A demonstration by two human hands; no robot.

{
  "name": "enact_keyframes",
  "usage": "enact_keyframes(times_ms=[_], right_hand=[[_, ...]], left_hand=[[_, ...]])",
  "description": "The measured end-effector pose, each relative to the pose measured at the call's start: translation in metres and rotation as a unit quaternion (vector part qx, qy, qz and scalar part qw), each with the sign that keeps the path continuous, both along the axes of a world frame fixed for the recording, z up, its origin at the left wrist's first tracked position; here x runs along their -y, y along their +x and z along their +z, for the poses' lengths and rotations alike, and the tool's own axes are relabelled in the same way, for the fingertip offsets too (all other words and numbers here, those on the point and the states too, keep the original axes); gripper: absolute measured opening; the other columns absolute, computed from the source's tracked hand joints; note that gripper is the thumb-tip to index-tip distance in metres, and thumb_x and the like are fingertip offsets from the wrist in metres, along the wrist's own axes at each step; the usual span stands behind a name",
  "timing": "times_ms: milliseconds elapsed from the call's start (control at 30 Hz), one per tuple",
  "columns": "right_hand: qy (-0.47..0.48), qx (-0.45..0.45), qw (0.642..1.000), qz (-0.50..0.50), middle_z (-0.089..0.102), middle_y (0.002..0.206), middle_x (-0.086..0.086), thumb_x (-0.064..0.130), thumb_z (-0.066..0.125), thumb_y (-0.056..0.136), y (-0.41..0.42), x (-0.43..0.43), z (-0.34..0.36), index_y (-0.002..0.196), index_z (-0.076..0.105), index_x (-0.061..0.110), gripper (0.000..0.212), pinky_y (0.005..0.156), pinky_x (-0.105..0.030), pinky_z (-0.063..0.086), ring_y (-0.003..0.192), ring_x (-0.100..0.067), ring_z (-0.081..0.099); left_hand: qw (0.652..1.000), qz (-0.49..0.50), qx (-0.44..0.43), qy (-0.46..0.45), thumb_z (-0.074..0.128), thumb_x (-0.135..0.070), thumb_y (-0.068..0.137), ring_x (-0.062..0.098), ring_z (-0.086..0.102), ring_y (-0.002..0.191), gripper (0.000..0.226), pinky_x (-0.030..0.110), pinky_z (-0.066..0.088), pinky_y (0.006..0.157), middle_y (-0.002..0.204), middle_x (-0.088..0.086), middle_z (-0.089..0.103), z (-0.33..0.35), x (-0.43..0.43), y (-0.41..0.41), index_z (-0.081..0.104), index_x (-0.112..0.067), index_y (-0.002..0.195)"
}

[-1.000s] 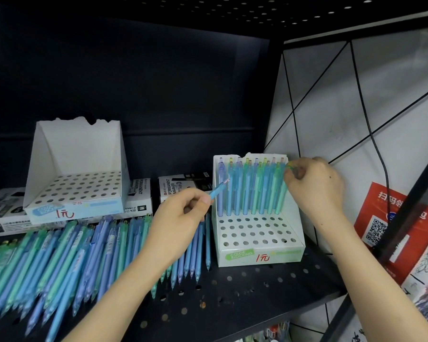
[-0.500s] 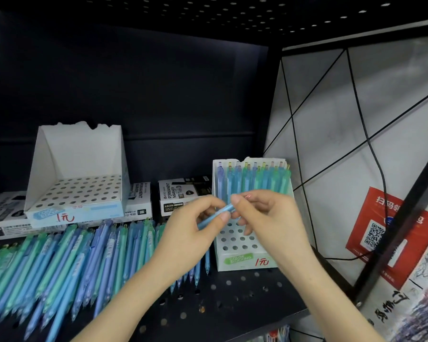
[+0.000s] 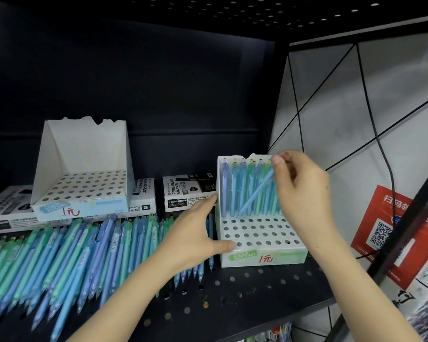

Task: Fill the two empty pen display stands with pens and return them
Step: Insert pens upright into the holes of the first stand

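Observation:
A white pen display stand sits on the black shelf at the right, its back rows filled with blue and green pens. My right hand pinches the top of a light blue pen, held slanted with its tip down at a hole just in front of the filled rows. My left hand rests against the stand's left wall, fingers apart around its corner. A second white stand, with no pens in it, stands at the back left. Several loose blue and green pens lie in a row on the shelf.
Permanent marker boxes lie behind the loose pens and under the second stand. The perforated black shelf ends at a front edge below my arms. A white wall with a black cable and a red QR poster is at the right.
My right hand took the light blue pen from my left hand and carried it up to the stand. My left hand moved down to the stand's left side.

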State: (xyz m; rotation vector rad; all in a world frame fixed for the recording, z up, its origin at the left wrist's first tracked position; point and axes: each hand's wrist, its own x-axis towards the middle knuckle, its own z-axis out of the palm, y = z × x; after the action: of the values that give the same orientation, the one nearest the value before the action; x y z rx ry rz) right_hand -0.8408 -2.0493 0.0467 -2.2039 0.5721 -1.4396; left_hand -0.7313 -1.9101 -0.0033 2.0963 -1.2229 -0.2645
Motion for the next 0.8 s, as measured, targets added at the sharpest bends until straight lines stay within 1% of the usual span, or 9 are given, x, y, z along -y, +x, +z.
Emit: enact_keyframes(times_ms=[133,233,267,333,433,533,633,733,800], right_hand=[[-0.013,-0.045,0.999,0.015,0.055,0.064,0.01,0.022,0.048,0.096,0.014,-0.004,-0.004,0.096,0.062,0.012,0.017,0.053,-0.021,0.037,0.059,-0.007,0.052],[-0.02,-0.052,0.998,0.022,0.063,0.071,-0.006,0.022,0.049,0.095,0.022,-0.007,-0.005,0.102,0.063,0.009,0.019,0.059,-0.025,0.041,0.066,-0.02,0.058],[-0.025,-0.053,0.998,0.022,0.063,0.072,-0.008,0.022,0.05,0.095,0.024,-0.008,-0.004,0.103,0.063,0.009,0.02,0.061,-0.027,0.043,0.067,-0.021,0.058],[-0.034,-0.061,0.997,0.024,0.063,0.073,-0.004,0.024,0.051,0.095,0.029,-0.009,-0.002,0.107,0.064,0.01,0.022,0.062,-0.028,0.046,0.066,-0.017,0.057],[-0.045,-0.08,0.996,0.024,0.059,0.069,0.002,0.023,0.05,0.095,0.033,-0.007,0.001,0.109,0.063,0.01,0.023,0.057,-0.023,0.039,0.059,-0.01,0.051],[-0.044,-0.089,0.995,0.023,0.057,0.067,0.003,0.023,0.05,0.095,0.033,-0.003,0.003,0.108,0.063,0.01,0.023,0.059,-0.027,0.037,0.056,-0.008,0.048],[-0.04,-0.09,0.995,0.033,0.061,0.069,0.0,0.022,0.051,0.095,0.032,-0.001,0.002,0.108,0.064,0.009,0.022,0.062,-0.03,0.045,0.06,-0.013,0.054],[-0.027,-0.105,0.992,0.057,0.054,0.064,0.007,0.021,0.058,0.091,0.036,-0.004,-0.005,0.113,0.059,0.011,0.024,0.058,-0.021,0.042,0.058,-0.005,0.05],[-0.008,-0.104,0.992,0.071,0.052,0.065,0.01,0.019,0.064,0.087,0.039,-0.006,-0.01,0.112,0.055,0.013,0.027,0.058,-0.018,0.041,0.06,-0.002,0.05]], left_hand=[[1.0,0.0,0.002,0.016,0.08,-0.041,0.066,0.009,0.015,0.142,0.112,0.035,0.018,0.117,0.156,-0.013,0.01,-0.006,0.003,0.004,0.006,-0.034,0.149],[1.0,-0.003,0.005,0.015,0.081,-0.04,0.066,0.008,0.014,0.142,0.112,0.032,0.016,0.117,0.156,-0.015,0.009,-0.007,0.003,0.005,0.005,-0.034,0.149],[1.0,-0.003,0.007,0.015,0.081,-0.04,0.066,0.008,0.014,0.142,0.112,0.031,0.016,0.117,0.156,-0.015,0.009,-0.008,0.003,0.006,0.005,-0.034,0.148],[1.0,-0.001,0.011,0.013,0.081,-0.041,0.065,0.008,0.014,0.142,0.113,0.032,0.017,0.117,0.156,-0.014,0.009,-0.009,0.004,0.007,0.005,-0.036,0.148],[1.0,0.0,0.016,0.016,0.08,-0.043,0.065,0.009,0.014,0.143,0.113,0.032,0.016,0.117,0.156,-0.014,0.009,-0.01,0.004,0.008,0.004,-0.037,0.148],[1.0,-0.004,0.018,0.014,0.08,-0.042,0.067,0.008,0.013,0.142,0.111,0.027,0.014,0.116,0.156,-0.015,0.01,-0.009,0.003,0.007,0.004,-0.037,0.148],[1.0,-0.005,0.017,0.014,0.08,-0.042,0.066,0.008,0.013,0.142,0.112,0.029,0.015,0.116,0.156,-0.015,0.009,-0.009,0.004,0.007,0.004,-0.037,0.148],[1.0,-0.006,0.012,0.014,0.08,-0.042,0.066,0.009,0.014,0.142,0.112,0.032,0.017,0.117,0.156,-0.014,0.009,-0.01,0.004,0.008,0.005,-0.038,0.148],[1.0,-0.007,0.013,0.012,0.08,-0.041,0.066,0.008,0.014,0.142,0.112,0.031,0.017,0.117,0.156,-0.014,0.01,-0.01,0.004,0.008,0.005,-0.037,0.148]])
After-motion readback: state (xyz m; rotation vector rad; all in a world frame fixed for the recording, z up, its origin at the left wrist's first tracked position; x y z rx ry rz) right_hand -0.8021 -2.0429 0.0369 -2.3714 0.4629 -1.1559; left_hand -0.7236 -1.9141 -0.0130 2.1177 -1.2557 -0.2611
